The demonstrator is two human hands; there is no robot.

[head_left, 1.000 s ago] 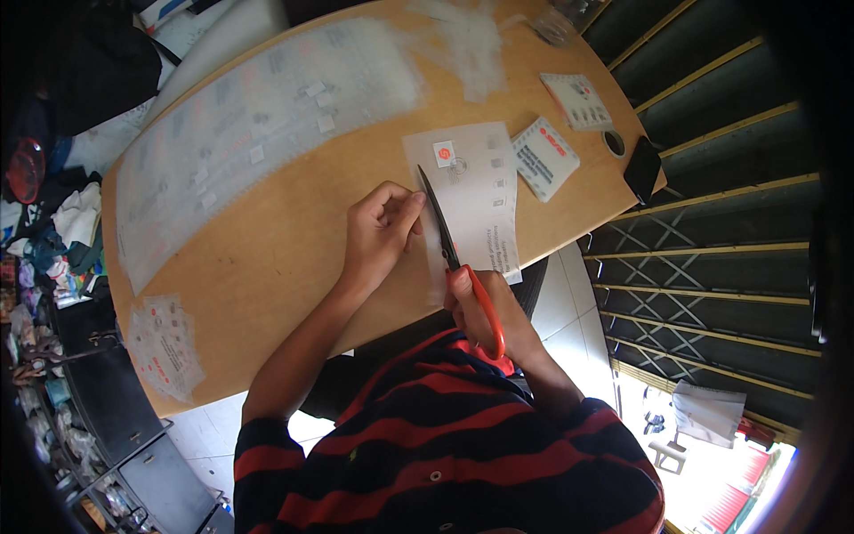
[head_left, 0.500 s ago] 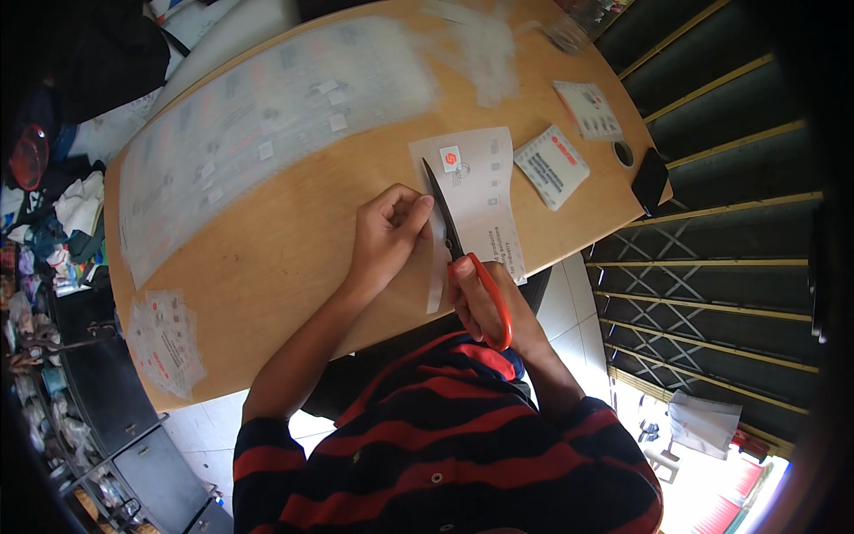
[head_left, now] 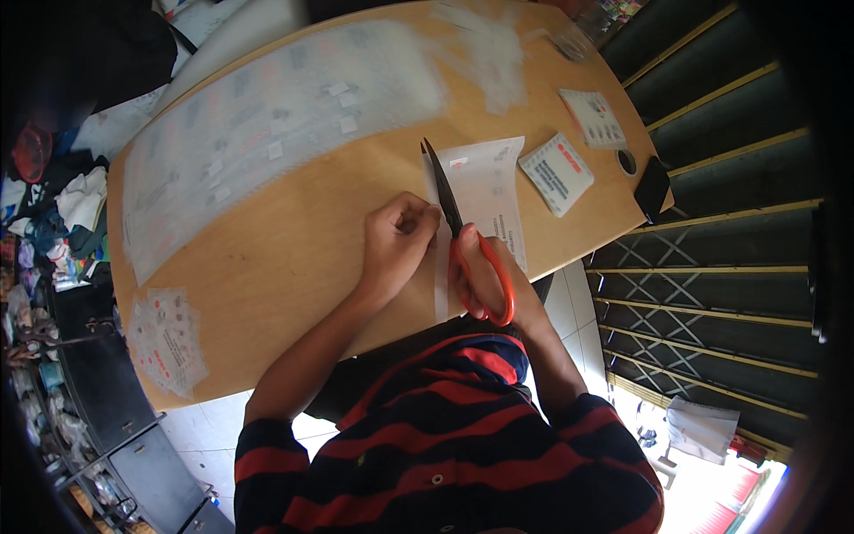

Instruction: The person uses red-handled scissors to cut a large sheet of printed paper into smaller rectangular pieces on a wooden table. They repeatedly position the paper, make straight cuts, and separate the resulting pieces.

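Observation:
My right hand (head_left: 483, 274) grips scissors (head_left: 451, 205) by their red-orange handles, with the dark blades pointing away from me. The blades lie along the left side of a whitish printed sheet (head_left: 500, 184), and their tips reach past its far edge. They look slightly parted at the tips. My left hand (head_left: 394, 247) is closed, thumb against curled fingers, pinching the sheet's left margin beside the blades. A narrow plain strip (head_left: 442, 289) of that margin hangs down below the pinch. My right hand covers the sheet's near part.
On the wooden table (head_left: 267, 236) long translucent printed sheets (head_left: 276, 107) spread across the far left. Cut printed pieces (head_left: 167, 345) lie near left, loose strips (head_left: 487, 62) at the far side. Rightward are two stacks of printed pieces (head_left: 558, 173), a tape roll (head_left: 626, 162) and a black phone (head_left: 652, 185).
The scissors have moved farther from me, so their tips now extend beyond the sheet's far edge. The sheet is tilted differently. My left hand still pinches the margin.

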